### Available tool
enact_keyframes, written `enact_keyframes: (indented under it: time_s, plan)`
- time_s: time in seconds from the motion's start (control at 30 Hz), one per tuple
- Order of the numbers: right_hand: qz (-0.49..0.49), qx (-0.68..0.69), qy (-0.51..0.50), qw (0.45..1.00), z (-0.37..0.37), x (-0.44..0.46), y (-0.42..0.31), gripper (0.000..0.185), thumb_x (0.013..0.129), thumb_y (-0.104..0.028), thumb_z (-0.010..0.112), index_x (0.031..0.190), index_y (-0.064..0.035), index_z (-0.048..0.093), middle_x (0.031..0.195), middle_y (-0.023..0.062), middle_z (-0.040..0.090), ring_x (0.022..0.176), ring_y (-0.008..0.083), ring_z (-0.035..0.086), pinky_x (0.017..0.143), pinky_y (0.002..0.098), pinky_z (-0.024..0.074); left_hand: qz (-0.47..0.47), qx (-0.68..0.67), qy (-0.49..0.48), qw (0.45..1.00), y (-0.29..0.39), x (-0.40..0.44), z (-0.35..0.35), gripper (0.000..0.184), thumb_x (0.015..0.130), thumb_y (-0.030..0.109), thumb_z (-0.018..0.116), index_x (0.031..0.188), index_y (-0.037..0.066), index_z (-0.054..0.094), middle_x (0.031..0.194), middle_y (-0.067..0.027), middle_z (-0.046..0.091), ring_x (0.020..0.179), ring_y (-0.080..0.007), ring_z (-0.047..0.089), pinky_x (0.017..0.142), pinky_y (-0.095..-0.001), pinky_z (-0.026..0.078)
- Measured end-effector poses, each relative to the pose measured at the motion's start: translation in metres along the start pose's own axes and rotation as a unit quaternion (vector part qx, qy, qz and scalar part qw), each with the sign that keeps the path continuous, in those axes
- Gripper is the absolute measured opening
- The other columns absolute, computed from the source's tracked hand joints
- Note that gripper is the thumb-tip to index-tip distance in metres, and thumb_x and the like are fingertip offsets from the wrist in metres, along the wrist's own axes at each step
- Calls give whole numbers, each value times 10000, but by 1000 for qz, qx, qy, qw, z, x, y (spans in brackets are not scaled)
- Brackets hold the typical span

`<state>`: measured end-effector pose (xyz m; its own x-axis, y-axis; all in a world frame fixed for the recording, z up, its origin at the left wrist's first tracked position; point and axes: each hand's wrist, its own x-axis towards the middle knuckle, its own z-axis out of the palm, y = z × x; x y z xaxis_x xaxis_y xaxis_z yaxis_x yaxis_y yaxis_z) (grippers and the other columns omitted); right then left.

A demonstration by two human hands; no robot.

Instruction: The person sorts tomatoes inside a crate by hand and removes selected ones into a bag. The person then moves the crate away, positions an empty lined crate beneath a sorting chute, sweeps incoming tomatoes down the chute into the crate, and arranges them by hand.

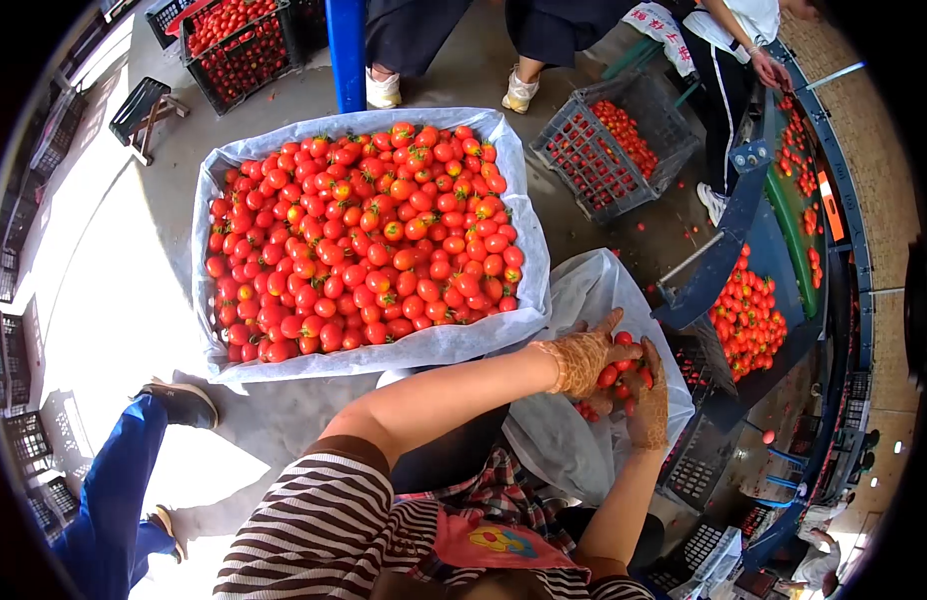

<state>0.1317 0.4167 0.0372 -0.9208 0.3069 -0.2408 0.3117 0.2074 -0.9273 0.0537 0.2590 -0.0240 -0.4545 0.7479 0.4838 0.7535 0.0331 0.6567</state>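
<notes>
My left hand (581,361), in a patterned tan glove, reaches across to the right over a lined crate. My right hand (648,405), gloved alike, faces it from the right. Between them the two hands cup several red cherry tomatoes (609,377). White liner sheet (559,430) spreads around and below my hands, with a few more tomatoes low inside it. To the left stands a crate heaped with cherry tomatoes (369,240), some with green stems, its pale liner (284,372) folded over the rim. My palms are partly hidden.
At right, a sorting machine (724,240) holds tomatoes on its chute (749,315). A black crate (619,145) of tomatoes stands beyond, another crate (242,60) at back left. A blue post (346,55), a small stool (141,110) and other people's legs (134,470) are nearby.
</notes>
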Motion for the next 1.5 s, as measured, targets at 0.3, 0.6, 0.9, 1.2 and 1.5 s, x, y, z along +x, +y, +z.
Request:
enact_keyframes:
  time_s: [0.3,0.6,0.9,1.2,1.5]
  plan:
    - [-249,-225,-157,929,125,46,-52,638,749,-162,715,1302,-29,428,1258,171,492,1143,331,505,919,385,438,-466,335,101,813,-70,-85,-210,805,661,450,758,1336,166,423,1384,-202,363,1242,-441,374,990,-511,386]
    - [-241,-582,-283,723,282,155,-90,1083,579,-342,791,1433,-49,192,1398,249,348,1276,371,381,1028,416,365,-524,243,-114,808,-86,-111,-221,1146,475,471,850,1430,209,272,1448,-195,274,1297,-447,305,1052,-506,323]
    - [-189,-216,-374,882,290,145,-38,948,593,10,704,1418,-88,248,1397,152,388,1297,280,374,1057,343,353,-483,30,72,872,-92,-139,-203,952,504,176,870,1328,201,395,1367,-215,312,1222,-394,406,1009,-470,405]
    - [-153,-64,-275,947,186,75,-78,660,634,117,544,1262,-53,434,1209,84,500,1145,188,475,985,310,404,-271,45,132,953,-8,-75,-180,732,550,103,808,1213,171,506,1207,-128,476,1158,-356,436,950,-437,432]
    - [-79,-114,-199,970,8,-1,0,636,667,-72,655,1258,-14,428,1180,128,499,1128,241,486,953,316,399,-137,132,-5,982,13,-13,-20,557,743,291,688,1227,115,478,1280,-126,441,1160,-389,446,901,-466,441]
